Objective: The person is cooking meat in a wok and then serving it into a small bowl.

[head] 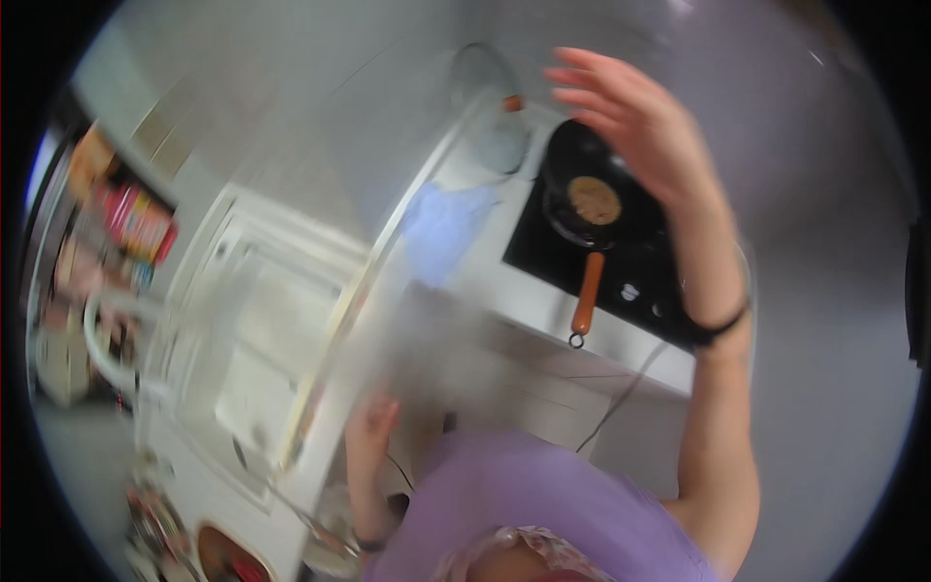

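My right hand [640,120] is raised above a black hob [527,247], its fingers stretched out and apart with nothing in them. Below it, a black frying pan [564,211] sits on the hob, its orange-brown handle [588,291] reaching over the counter edge toward me. A round, browned flat cake [594,201] lies in the pan. The hand hides part of the pan's far right side. My left hand [374,422] hangs low beside the sink counter's edge. It is blurred and its fingers look curled; whether anything is in it cannot be made out.
A glass lid [484,76] with an orange knob leans at the back wall. A pale blue cloth [445,225] lies left of the hob. Further left are a white sink [254,396] and faucet [98,338]. A cable [622,396] hangs below the hob. A grey haze blurs the middle.
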`<act>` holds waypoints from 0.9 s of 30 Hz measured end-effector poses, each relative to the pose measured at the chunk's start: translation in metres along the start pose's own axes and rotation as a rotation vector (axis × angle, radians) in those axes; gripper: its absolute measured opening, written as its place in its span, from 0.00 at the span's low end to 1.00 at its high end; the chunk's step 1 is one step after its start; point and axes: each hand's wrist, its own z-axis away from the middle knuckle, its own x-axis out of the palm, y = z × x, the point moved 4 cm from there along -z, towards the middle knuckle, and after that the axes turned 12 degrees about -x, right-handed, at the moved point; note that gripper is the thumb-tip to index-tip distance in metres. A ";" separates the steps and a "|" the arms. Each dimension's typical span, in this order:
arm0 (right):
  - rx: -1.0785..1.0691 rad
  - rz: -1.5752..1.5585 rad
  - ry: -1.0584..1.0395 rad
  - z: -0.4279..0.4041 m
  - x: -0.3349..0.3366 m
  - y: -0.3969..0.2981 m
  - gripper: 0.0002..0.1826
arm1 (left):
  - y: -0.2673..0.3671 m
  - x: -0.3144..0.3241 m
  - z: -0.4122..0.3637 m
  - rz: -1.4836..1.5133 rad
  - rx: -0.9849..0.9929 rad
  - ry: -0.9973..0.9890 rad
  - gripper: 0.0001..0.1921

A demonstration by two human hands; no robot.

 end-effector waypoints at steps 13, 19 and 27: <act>0.226 0.047 -0.328 0.236 -0.033 0.023 0.17 | -0.100 -0.146 0.198 -0.539 -0.529 1.325 0.16; 0.362 -0.047 -0.528 0.252 0.053 0.046 0.18 | -0.239 -0.171 0.164 -0.665 -0.779 0.814 0.33; 0.470 0.150 -0.977 0.280 0.164 0.082 0.22 | -0.225 -0.161 0.176 -0.566 -0.373 0.905 0.15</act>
